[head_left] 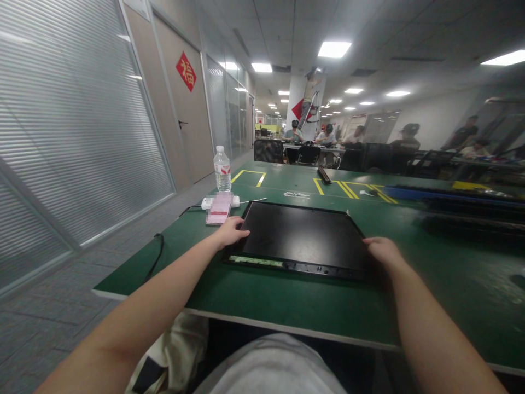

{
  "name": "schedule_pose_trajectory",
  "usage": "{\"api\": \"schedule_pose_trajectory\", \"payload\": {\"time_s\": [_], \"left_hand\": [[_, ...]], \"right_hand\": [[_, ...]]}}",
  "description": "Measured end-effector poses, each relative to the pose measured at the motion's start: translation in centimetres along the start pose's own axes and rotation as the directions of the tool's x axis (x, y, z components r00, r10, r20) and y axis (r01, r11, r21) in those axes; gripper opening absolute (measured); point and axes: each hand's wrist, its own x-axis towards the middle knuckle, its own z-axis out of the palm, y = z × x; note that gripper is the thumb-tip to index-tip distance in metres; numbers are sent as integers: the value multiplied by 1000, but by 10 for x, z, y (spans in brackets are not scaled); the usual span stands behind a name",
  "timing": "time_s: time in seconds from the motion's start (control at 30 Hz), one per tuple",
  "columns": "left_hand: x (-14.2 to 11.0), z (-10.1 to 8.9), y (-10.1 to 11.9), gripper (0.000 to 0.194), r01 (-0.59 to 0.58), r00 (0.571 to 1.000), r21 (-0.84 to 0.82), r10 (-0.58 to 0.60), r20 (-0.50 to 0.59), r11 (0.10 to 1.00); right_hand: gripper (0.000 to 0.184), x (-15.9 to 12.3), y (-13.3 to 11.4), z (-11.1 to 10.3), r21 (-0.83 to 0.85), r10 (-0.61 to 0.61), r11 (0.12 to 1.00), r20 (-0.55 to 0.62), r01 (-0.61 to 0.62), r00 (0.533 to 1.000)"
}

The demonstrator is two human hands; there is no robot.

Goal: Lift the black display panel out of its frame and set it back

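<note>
A flat black display panel [303, 232] lies on the green table in front of me, its dark screen face up. Along its near edge runs a strip of bare green circuit board [256, 261] beside a black bezel. My left hand [232, 232] grips the panel's left edge, thumb on top and the other fingers around the side. At the right edge, my right hand [383, 250] is closed on the frame, with its fingertips partly hidden beneath or behind it.
A pink-screened phone [219, 210], a white power strip [235, 202] and a water bottle [222, 171] stand left of the panel. Beyond it lie small white pieces [297, 195] and a dark ribbed strip [324, 175]. A blue tray [426, 195] is at right; people sit farther back.
</note>
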Motion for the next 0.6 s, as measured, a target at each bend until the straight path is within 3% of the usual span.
{"api": "schedule_pose_trajectory", "payload": {"time_s": [0.23, 0.6], "left_hand": [[-2, 0, 6, 26, -39, 999, 29, 39, 23, 999], [-5, 0, 5, 30, -14, 997, -52, 18, 77, 999]], "right_hand": [[41, 2, 2, 0, 21, 31, 999, 37, -32, 999], [41, 7, 5, 1, -16, 2, 1000, 13, -2, 1000]]}}
